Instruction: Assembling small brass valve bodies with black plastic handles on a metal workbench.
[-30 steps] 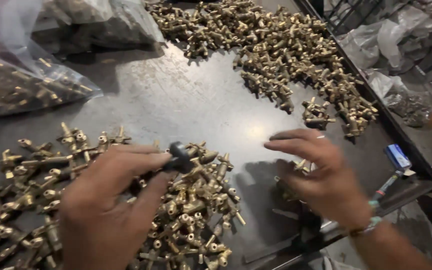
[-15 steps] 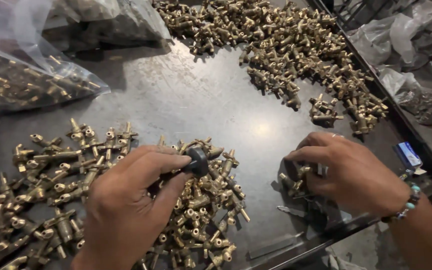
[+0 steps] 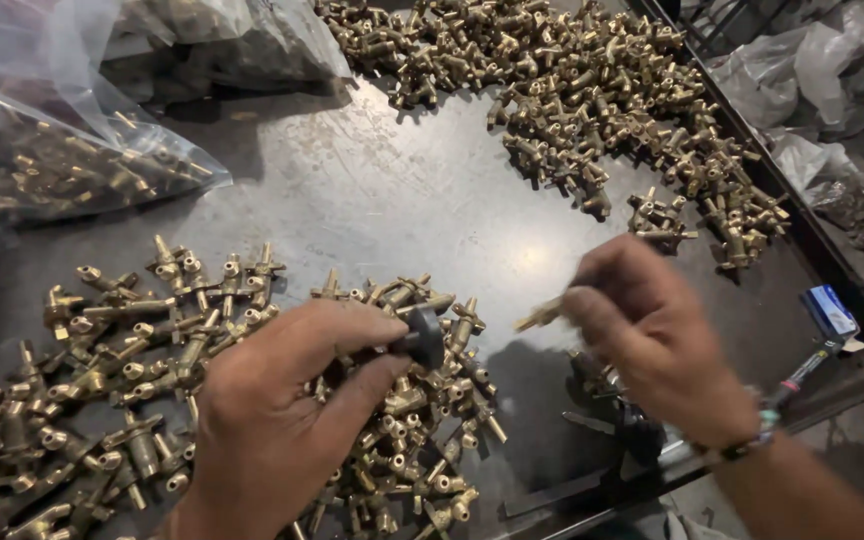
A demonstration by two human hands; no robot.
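Left hand (image 3: 272, 420) pinches a black round knob (image 3: 426, 335) above the near pile of brass fittings (image 3: 152, 380). Right hand (image 3: 652, 340) is clamped on one slender brass fitting (image 3: 542, 315) (tip protruding left), near-right of the table (image 3: 372, 200).

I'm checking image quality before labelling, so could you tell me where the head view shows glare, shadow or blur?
Head view: a soft glare spot on the dark metal table between the two brass piles; the right hand is slightly motion-blurred and casts a shadow beneath it; the left hand and the near brass fittings are sharp.
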